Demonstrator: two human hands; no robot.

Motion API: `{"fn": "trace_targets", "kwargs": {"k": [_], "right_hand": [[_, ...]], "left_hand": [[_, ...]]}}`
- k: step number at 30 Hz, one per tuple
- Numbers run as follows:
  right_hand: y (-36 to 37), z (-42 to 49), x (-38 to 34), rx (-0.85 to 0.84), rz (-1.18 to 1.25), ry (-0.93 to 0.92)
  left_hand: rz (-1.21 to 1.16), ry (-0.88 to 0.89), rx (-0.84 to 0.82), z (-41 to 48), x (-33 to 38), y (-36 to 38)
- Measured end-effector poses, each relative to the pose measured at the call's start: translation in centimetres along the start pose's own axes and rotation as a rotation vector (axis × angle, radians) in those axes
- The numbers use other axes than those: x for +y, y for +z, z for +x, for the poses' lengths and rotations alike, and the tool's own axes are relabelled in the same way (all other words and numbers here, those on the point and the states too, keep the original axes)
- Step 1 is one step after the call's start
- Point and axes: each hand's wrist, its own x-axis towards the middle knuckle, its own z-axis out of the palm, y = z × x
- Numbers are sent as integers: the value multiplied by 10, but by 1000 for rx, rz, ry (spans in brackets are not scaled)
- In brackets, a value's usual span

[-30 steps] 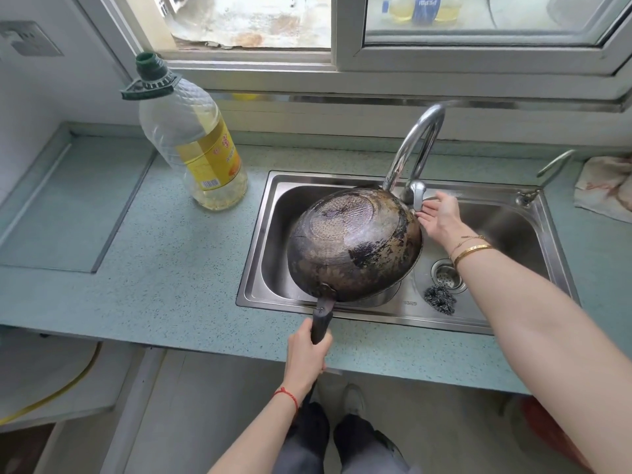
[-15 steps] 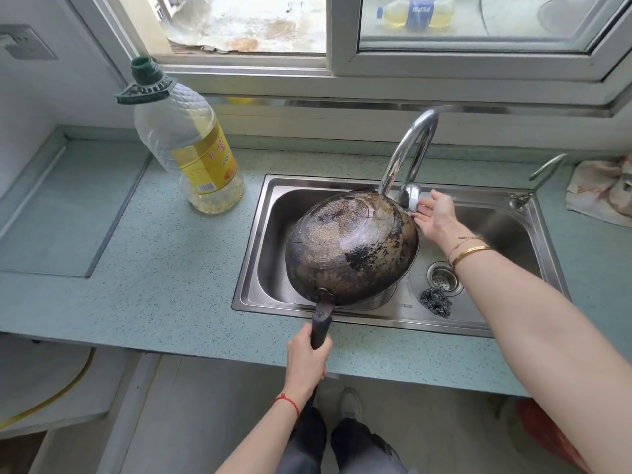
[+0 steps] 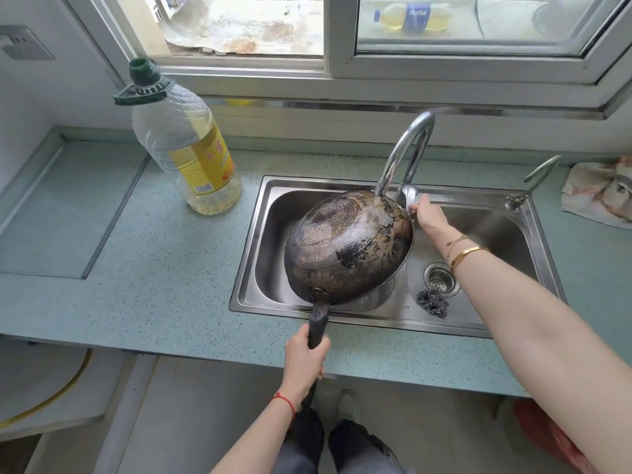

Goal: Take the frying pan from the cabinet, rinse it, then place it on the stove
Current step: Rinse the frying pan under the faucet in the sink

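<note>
Our left hand (image 3: 306,354) grips the black handle (image 3: 317,328) of the dark, scorched round frying pan (image 3: 349,248), tilted underside-up over the steel sink's (image 3: 247,254) left basin, centre frame. Our right hand (image 3: 430,217) is on the chrome tap lever (image 3: 408,196); clasping or touching, we cannot tell. We'd keep the pan low under the spout (image 3: 403,155); the clear plastic oil bottle (image 3: 184,148), upper left, stands well apart.

Before us the frying pan (image 3: 349,248) tilts over the left basin of the sink (image 3: 270,234), under the faucet (image 3: 400,155). An oil bottle (image 3: 184,155) stands on the counter (image 3: 164,268) left of the sink; a scourer (image 3: 432,302) lies beside the drain (image 3: 439,278).
</note>
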Motion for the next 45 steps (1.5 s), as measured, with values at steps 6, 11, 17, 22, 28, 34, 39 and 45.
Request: {"fn": "trace_targets", "kwargs": {"k": [6,11,17,22,28,34,39,45], "right_hand": [[-7,-3,4,-114,-91,25],[-6,-4,9,1,-83,55],[-1,-21,31,103,-12,-35],[7,-43,46,75,-7,-94],[26,-75,50,11,14,-164],[65,-114,58,-156,77,-192],[94,-156,62,-566,-39,-90],[111,-185,50,-744,160,10]], "left_hand": [[-18,-17,-23,2,3,-5],[-64,-42,-45,3,4,-11],[-149,-108,-95,11,6,-24],[-258,-152,-141,10,6,-37],[-410,-207,-194,10,5,-50],[-532,-245,-256,16,14,-56],[-687,-297,-388,25,37,-65],[-1041,-363,-557,30,60,-75]]}}
